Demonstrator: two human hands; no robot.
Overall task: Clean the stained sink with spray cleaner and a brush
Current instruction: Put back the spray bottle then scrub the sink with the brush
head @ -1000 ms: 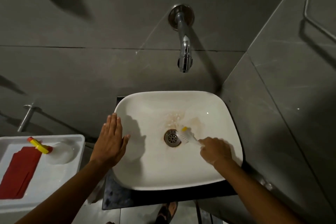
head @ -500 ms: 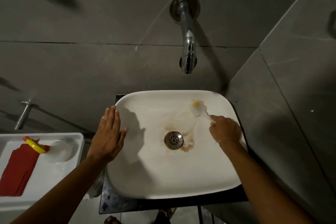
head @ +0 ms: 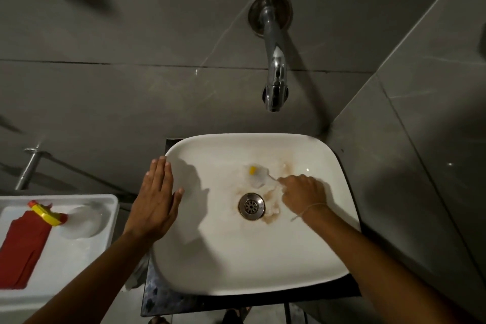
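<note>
A white rounded-square sink [head: 236,265] sits below me with a steel drain [head: 251,206] in its middle. Brown stains [head: 272,214] ring the drain and streak toward the back right. My right hand [head: 302,196] is inside the basin, shut on a small white brush [head: 256,176] with a yellow tip; the blurred brush head lies just behind the drain. My left hand [head: 155,197] rests flat on the sink's left rim, fingers together and holding nothing. The spray cleaner [head: 47,214], with a yellow and red nozzle, lies on a white tray at the left.
A chrome wall tap [head: 273,66] hangs over the back of the basin. The white tray [head: 86,252] at the left also holds a red cloth [head: 22,250]. Grey tiled walls close in behind and at the right. A dark stand [head: 168,300] carries the sink.
My right hand swept the brush from beside the drain to the back right of the basin, then left to just behind the drain. The left hand stayed on the rim.
</note>
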